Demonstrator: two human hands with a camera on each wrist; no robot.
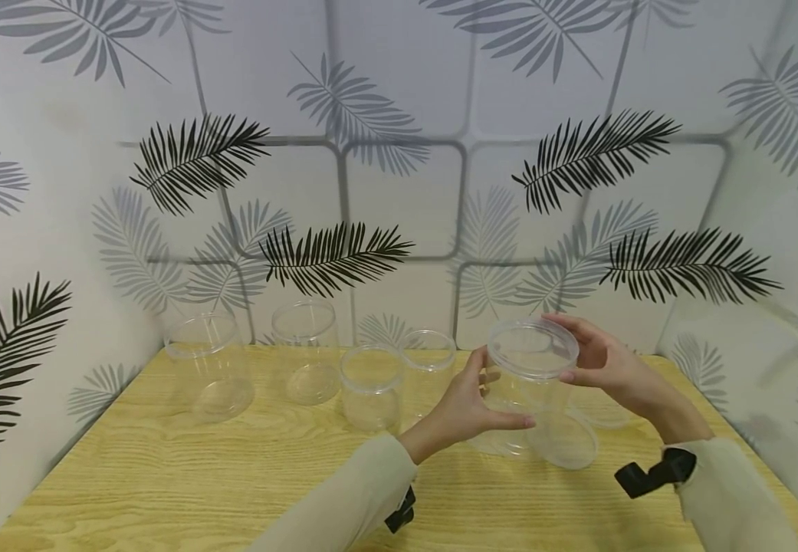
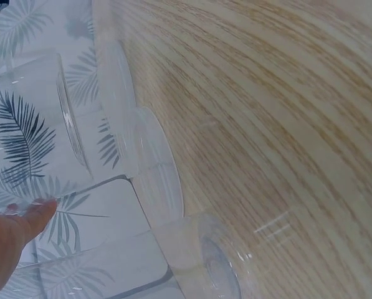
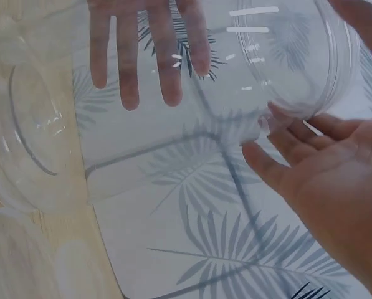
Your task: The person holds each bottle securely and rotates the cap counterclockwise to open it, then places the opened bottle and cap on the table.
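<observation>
Both hands hold a clear plastic jar (image 1: 533, 383) above the right part of the table, its broad ringed lid (image 1: 533, 350) at the top. My left hand (image 1: 455, 402) grips the jar's body from the left, with the thumb on the near side. Its fingers (image 3: 128, 62) show through the clear wall in the right wrist view. From the right, my right hand (image 1: 612, 368) holds the lid's rim between thumb and fingers. Beneath the jar, flat clear discs (image 1: 567, 441) lie on the wood, partly hidden behind it.
Left of the hands, several open clear jars stand on the wooden table (image 1: 185, 475): a large jar (image 1: 208, 368), another tall jar (image 1: 305, 353), a short jar (image 1: 371, 391) and a narrower jar (image 1: 428, 364). A leaf-patterned wall (image 1: 399, 192) rises behind the table.
</observation>
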